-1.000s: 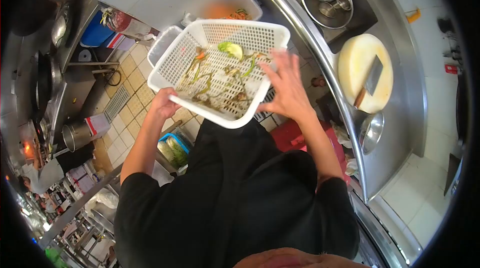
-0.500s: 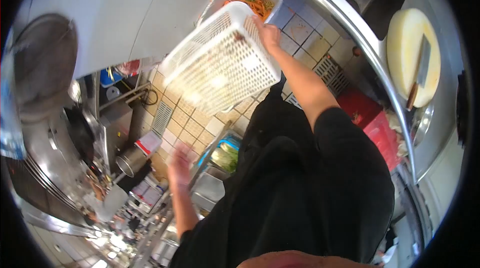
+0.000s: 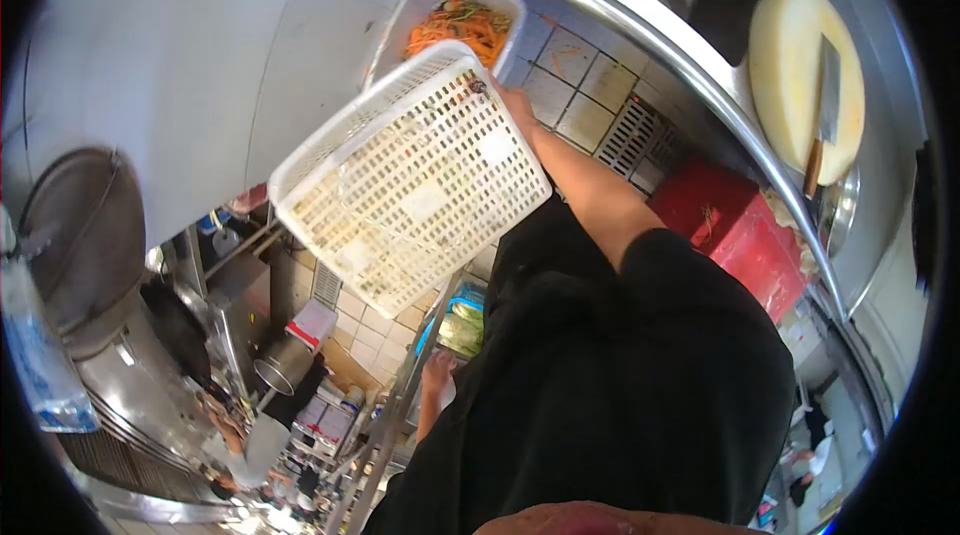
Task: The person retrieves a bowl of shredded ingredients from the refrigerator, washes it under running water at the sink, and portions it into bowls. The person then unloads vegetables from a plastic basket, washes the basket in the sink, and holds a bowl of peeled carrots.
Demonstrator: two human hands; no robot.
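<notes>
A white perforated plastic basket (image 3: pixel 420 200) hangs tilted in front of me, its slotted base facing me. My right hand (image 3: pixel 515 107) is closed on its upper right edge, with the fingers partly hidden behind it. Beyond the basket, a white tub (image 3: pixel 395 30) holds shredded orange and green vegetables (image 3: pixel 465 27). My left hand (image 3: pixel 437 375) is low beside my body, near a metal rail (image 3: pixel 405 385) and a leafy green vegetable (image 3: pixel 462 330). Its fingers are too small and unclear to read. Something whitish shows just below it.
On the steel counter at right, a knife (image 3: pixel 829 100) lies on a thick round chopping block (image 3: pixel 790 85). A red bin (image 3: pixel 720 230) stands beneath the counter's rounded edge. Cooking equipment and a pot (image 3: pixel 285 365) are at left, where another person's arm (image 3: pixel 230 430) shows.
The basket has shifted left and down, its base turned more squarely toward me. My left hand has dropped from beside the basket toward my body and the rail.
</notes>
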